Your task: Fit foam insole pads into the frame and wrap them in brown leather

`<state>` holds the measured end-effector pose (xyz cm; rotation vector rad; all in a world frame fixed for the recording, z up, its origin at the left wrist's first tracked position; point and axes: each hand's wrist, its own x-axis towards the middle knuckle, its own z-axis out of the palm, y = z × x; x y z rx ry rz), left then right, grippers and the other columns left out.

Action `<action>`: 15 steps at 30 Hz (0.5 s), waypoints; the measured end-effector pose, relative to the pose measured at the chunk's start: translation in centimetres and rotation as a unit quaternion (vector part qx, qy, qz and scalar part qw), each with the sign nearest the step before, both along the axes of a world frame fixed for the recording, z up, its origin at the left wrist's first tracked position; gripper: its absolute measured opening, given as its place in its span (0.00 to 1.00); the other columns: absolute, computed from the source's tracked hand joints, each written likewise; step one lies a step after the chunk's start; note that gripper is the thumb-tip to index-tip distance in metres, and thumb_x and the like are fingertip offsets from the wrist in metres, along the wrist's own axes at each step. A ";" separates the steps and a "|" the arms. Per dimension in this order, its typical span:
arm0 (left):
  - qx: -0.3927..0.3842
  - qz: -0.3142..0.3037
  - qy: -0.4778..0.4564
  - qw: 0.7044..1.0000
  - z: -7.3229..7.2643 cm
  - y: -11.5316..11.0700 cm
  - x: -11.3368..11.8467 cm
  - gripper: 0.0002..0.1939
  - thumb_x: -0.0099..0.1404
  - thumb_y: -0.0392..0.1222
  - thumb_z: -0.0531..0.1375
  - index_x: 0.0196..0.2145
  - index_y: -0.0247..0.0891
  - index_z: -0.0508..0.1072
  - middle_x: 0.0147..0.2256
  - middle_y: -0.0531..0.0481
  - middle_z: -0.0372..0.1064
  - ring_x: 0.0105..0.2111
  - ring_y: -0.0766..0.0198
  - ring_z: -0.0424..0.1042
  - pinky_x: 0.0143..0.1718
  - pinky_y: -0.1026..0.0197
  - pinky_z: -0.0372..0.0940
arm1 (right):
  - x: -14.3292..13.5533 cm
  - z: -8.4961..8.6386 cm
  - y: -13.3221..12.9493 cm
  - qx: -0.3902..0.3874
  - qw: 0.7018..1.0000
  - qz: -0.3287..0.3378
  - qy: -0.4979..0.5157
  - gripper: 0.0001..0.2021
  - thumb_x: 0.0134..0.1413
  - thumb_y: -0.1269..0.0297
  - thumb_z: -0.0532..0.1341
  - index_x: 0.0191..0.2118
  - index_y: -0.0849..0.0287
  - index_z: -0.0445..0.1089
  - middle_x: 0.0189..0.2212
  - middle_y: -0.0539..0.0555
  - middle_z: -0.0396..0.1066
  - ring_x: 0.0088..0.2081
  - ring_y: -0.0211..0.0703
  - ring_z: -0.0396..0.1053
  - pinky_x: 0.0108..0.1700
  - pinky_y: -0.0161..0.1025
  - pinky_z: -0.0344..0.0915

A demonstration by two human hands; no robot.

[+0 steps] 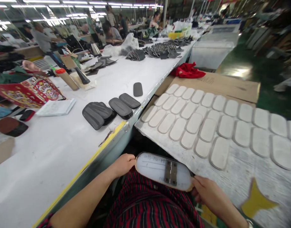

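Observation:
Both hands hold a long oval template (pixel 151 169) over the lap, one at each end. It is whitish and translucent, with handwriting and a dark hinge-like piece on its right half. My left hand (pixel 124 164) pinches the left end; my right hand (pixel 204 189) grips the right end, its fingers partly beneath. To the right, rows of pale oval pieces (pixel 220 153) with dark edges lie on a grey board (pixel 240 180). Dark grey oval pieces (pixel 95 115) lie in small stacks on the white table (pixel 57 142), left of the template.
A yellow scrap (pixel 257 198) lies on the board's near part. Behind the board are cardboard (pixel 221 84) and red cloth (pixel 189 70). The table also bears a glue bottle (pixel 66 79), a red box (pixel 38 90) and dark cut pieces (pixel 162 50). People work in the background.

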<state>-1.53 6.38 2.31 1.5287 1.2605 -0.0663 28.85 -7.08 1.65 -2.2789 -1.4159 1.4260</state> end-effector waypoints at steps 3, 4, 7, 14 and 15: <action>0.117 -0.043 0.044 0.991 0.3 -0.6 0.2 0.14 0.58 0.43 0.48 0.18 0.37 0.56 0.19 0.55 0.57 0.22 0.68 0.60 0.24 0.66 0.52 | 0.1 0.0 -0.1 -0.014 0.999 -0.024 0.033 0.18 0.58 0.60 0.41 0.25 0.58 0.62 0.22 0.52 0.71 0.21 0.37 0.69 0.24 0.32 0.61; 0.159 -0.061 0.059 0.984 0.5 -0.8 0.3 0.14 0.59 0.42 0.47 0.17 0.37 0.55 0.18 0.55 0.57 0.22 0.68 0.59 0.24 0.65 0.51 | 0.1 0.0 -0.2 -0.019 0.998 -0.031 0.042 0.18 0.58 0.61 0.41 0.25 0.58 0.62 0.22 0.52 0.71 0.21 0.37 0.69 0.24 0.32 0.61; 0.218 -0.088 0.081 0.969 0.8 -1.5 0.3 0.16 0.61 0.42 0.44 0.18 0.38 0.55 0.19 0.54 0.57 0.23 0.67 0.59 0.25 0.64 0.50 | 0.1 0.0 -0.2 -0.020 0.998 -0.041 0.053 0.18 0.58 0.60 0.41 0.24 0.58 0.61 0.22 0.53 0.71 0.21 0.37 0.69 0.23 0.32 0.62; 0.057 -0.049 0.029 0.997 0.2 -0.1 0.0 0.18 0.61 0.53 0.43 0.23 0.38 0.60 0.21 0.55 0.58 0.19 0.68 0.60 0.19 0.67 0.50 | 0.3 0.1 -0.2 0.006 0.998 -0.024 0.051 0.19 0.58 0.57 0.41 0.24 0.58 0.61 0.21 0.52 0.70 0.20 0.37 0.68 0.23 0.32 0.61; 0.044 -0.051 0.034 0.997 0.0 0.4 0.1 0.20 0.61 0.55 0.44 0.22 0.38 0.60 0.19 0.56 0.57 0.18 0.68 0.58 0.18 0.67 0.49 | 0.3 0.1 -0.2 0.004 0.997 -0.027 0.071 0.20 0.58 0.54 0.42 0.24 0.58 0.61 0.21 0.52 0.70 0.21 0.38 0.69 0.23 0.32 0.61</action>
